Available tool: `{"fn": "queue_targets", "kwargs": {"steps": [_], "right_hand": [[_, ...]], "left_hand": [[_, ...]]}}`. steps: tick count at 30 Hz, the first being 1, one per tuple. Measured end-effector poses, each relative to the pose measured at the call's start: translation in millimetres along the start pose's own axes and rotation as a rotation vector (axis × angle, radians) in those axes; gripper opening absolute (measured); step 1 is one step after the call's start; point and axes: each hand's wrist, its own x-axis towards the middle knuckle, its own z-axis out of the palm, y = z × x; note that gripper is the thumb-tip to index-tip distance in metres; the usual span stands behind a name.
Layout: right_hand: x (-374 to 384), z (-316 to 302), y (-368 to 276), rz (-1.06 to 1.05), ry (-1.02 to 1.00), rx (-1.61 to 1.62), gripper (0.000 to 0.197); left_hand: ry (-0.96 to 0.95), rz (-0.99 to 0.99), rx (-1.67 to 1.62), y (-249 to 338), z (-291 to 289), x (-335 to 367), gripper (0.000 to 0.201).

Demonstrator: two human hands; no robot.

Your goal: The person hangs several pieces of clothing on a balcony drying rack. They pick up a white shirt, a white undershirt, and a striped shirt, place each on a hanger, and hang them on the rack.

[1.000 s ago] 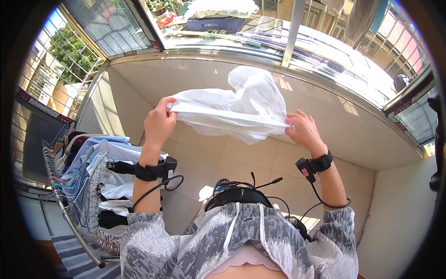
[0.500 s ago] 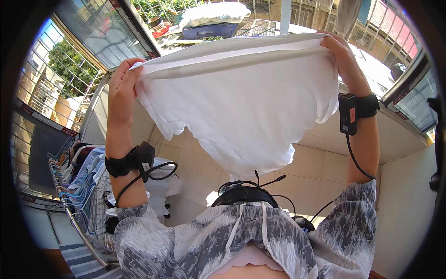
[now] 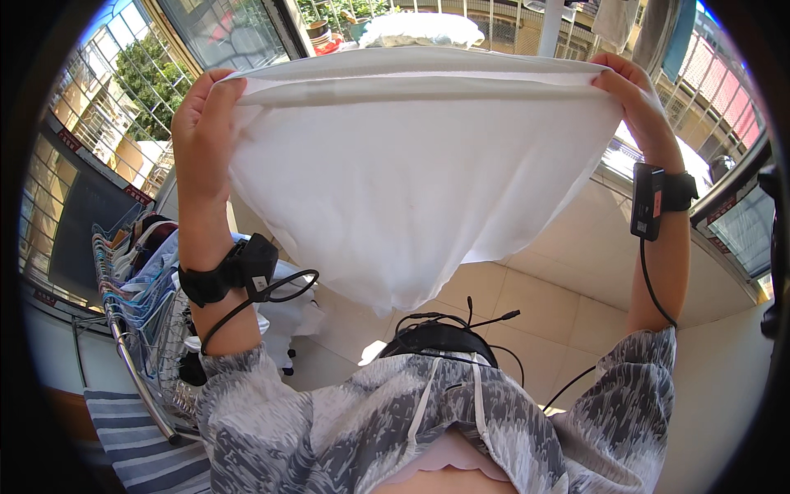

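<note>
A white cloth garment (image 3: 420, 165) hangs spread out between my two raised hands; its exact kind cannot be made out. Its upper edge is a double layer, stretched nearly straight, with a narrow gap between front and back. My left hand (image 3: 203, 119) pinches the left end of that edge, thumb toward me. At the opposite end, my right hand (image 3: 638, 99) grips the other corner with its fingers closed. The lower part of the cloth tapers to a loose hanging point above the tiled floor. Black strapped devices with cables sit on both my forearms.
Left of me stands a metal rack (image 3: 136, 375) with clothes on hangers (image 3: 144, 280). A striped cloth (image 3: 140, 445) lies below it. Barred windows (image 3: 99, 90) surround the space. Beyond the window ledge lies a white bundle (image 3: 420, 30); at upper right, cloths (image 3: 617, 25) hang.
My hands have moved farther apart, the left one leftward and up, the right one rightward. The garment's upper edge is tauter and more level, and its folds have smoothed out.
</note>
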Motion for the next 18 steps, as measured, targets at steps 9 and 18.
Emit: {"fn": "queue_targets", "kwargs": {"steps": [9,18], "right_hand": [[20,9,-4,-0.014,-0.058,-0.058,0.022],[46,58,41,0.137,-0.191,-0.042,0.021]], "left_hand": [[0.047,0.0,0.04,-1,-14,-2,0.014],[-0.06,-0.031,0.469,-83,-26,11,0.013]]}}
